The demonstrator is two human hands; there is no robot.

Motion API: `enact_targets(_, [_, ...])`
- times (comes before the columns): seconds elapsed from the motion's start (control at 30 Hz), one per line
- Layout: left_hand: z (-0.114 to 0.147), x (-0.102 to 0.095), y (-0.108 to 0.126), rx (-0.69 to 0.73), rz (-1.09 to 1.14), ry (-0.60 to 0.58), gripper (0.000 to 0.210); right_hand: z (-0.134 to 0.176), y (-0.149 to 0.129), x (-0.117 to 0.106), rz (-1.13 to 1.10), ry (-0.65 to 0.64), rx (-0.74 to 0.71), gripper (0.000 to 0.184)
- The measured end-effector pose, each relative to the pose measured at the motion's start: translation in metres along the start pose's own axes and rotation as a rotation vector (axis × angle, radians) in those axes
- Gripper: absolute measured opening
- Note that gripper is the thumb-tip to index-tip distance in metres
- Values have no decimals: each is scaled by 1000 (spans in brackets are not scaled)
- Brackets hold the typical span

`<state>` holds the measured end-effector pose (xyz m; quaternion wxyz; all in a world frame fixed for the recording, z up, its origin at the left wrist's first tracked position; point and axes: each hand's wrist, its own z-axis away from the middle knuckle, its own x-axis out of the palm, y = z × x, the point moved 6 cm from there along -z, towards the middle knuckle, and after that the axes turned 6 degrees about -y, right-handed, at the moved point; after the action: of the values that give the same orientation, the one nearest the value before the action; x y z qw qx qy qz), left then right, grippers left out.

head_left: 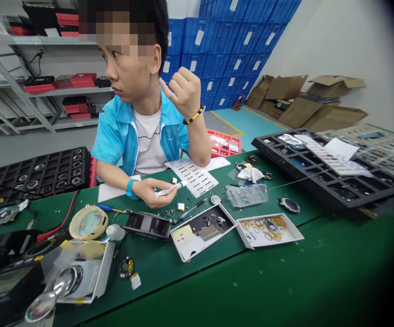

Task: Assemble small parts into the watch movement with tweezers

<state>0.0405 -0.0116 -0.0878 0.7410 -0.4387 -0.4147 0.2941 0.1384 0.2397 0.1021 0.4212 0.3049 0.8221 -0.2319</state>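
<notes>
Neither of my hands is in view. Across the green table (285, 281) sits a co-worker in a light blue jacket (115, 131). One of that person's hands (152, 190) rests on the table and holds a white pen-like tool (171, 187). Their other hand (183, 91) is raised beside the head, with a bead bracelet on the wrist. In front of them lie a white tray of small parts (201, 229), a white tray of rings (268, 229), a clear plastic box (247, 195) and a round watch case (289, 205).
Black compartment trays stand at the right (319, 177) and the left (36, 177). A round cream dish (88, 222), a black flat device (148, 225) and a magnifier (57, 290) lie near left. Blue crates (234, 45), cardboard boxes (306, 104) and shelves (47, 91) stand behind.
</notes>
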Motion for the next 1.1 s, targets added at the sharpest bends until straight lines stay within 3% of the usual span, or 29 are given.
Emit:
enact_targets(0.1, [2,0,-2,-36,16,-16,23,8,5,-8,158,72,-74,84])
enact_targets(0.2, [4,1,-5,-86,66,-32,26,8,-1,-8,257,-14,-101,90])
enact_targets(0.37, [8,0,-7,-115,119,-49,23,11,-15,-5,401,-55,-108,79])
enact_targets(0.53, [11,-6,-4,-80,80,19,19,6,-20,9,163,-19,-131,61])
enact_targets(0.63, [12,-8,-4,-57,71,1,19,3,-26,16,14,-47,-112,53])
enact_targets(0.77, [15,-13,-10,-103,111,-2,18,5,-45,16,-187,-44,-136,13])
enact_targets(0.87, [18,-16,-12,-98,145,-8,18,5,-58,16,-465,-22,-210,19])
enact_targets(0.93, [19,-18,-12,-93,151,-4,19,3,-62,21,-531,-30,-227,17])
enact_targets(1.0, [20,-19,-12,-90,147,0,19,1,-65,25,-414,-25,-226,12])
enact_targets(1.1, [21,-18,-11,-89,152,-13,19,-2,-70,29,73,14,-192,55])
